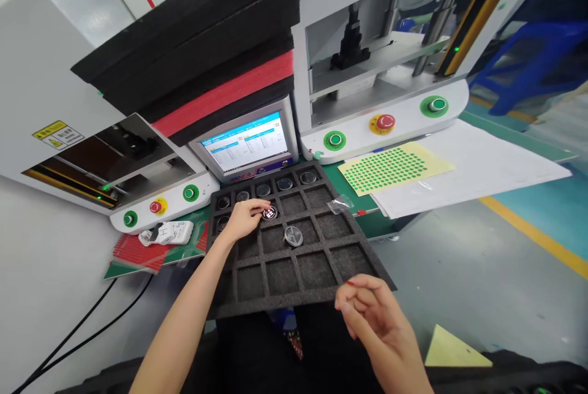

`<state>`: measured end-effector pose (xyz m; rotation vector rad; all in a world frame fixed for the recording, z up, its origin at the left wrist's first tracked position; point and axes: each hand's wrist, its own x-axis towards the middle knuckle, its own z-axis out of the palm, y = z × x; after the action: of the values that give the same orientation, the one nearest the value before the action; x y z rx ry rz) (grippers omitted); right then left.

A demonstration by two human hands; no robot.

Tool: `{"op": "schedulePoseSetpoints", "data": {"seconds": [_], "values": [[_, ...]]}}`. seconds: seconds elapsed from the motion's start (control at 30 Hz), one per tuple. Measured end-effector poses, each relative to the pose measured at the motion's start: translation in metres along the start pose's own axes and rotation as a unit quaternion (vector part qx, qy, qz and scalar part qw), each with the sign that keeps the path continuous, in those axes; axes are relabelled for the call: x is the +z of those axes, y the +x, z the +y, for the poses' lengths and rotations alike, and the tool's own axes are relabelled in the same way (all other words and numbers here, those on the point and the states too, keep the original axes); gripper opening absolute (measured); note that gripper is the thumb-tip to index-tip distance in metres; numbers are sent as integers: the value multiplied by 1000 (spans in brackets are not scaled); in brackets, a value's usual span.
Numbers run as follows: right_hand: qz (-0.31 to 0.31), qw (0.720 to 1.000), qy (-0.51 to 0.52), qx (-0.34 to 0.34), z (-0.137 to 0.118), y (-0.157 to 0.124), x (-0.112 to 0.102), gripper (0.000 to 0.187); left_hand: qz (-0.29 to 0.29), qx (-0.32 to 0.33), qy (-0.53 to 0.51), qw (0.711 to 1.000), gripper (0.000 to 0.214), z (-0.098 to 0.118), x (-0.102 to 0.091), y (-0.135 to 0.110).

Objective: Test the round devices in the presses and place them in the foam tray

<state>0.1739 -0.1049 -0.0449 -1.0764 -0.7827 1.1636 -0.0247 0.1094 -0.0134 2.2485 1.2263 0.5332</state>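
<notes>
My left hand reaches over a black foam tray, its thumb and fingers closed at the edge of a round dark disc with a light emblem. A clear-rimmed round disc rests across a divider in the tray's middle. More round discs sit in pockets along the far row, and another is partly hidden behind my left hand. Near the tray's front right corner, my right hand hovers palm up, fingers loosely curled, with nothing visible in it.
Behind the tray stands a monitor under stacked black foam. Presses with buttons flank it. A sheet of green dots lies on white paper. A clear plastic scrap lies on the tray's right edge; a white device is at left.
</notes>
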Motion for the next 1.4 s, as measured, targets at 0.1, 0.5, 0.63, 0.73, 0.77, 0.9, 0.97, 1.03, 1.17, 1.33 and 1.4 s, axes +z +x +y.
{"op": "schedulePoseSetpoints", "data": {"seconds": [0.1, 0.5, 0.63, 0.73, 0.77, 0.9, 0.97, 1.03, 1.17, 1.33, 1.4], "values": [[-2, 1000, -13, 4, 2, 0, -5, 19, -23, 28, 36, 999, 32, 31, 6, -8], [-33, 998, -48, 0, 6, -2, -4, 15, -38, -67, 43, 996, 7, 66, 36, -18], [-22, 997, -71, -34, -5, 1, 3, 10, 72, -146, -86, 983, 29, 60, 37, -20], [18, 993, -88, -75, -13, 12, 14, 11, 92, -188, -215, 954, 37, 65, 40, -32], [35, 991, -95, -88, -15, 16, 18, 11, 94, -197, -254, 942, 39, 69, 42, -38], [74, 983, -113, -122, -17, 28, 37, 18, 101, -221, -374, 895, 41, 94, 50, -74], [64, 986, -105, -115, -15, 27, 45, 20, 105, -233, -462, 849, 35, 106, 54, -93], [48, 989, -98, -103, -14, 23, 50, 21, 120, -237, -530, 806, 27, 112, 56, -110], [-26, 990, -103, -96, -15, 17, 51, 24, 161, -240, -462, 838, 13, 111, 55, -137], [-114, 983, -107, -93, -21, 14, 52, 32, 140, -249, -448, 847, 16, 110, 47, -162], [-114, 983, -102, -100, -24, 11, 54, 34, 167, -244, -494, 818, 12, 112, 48, -168]]}}
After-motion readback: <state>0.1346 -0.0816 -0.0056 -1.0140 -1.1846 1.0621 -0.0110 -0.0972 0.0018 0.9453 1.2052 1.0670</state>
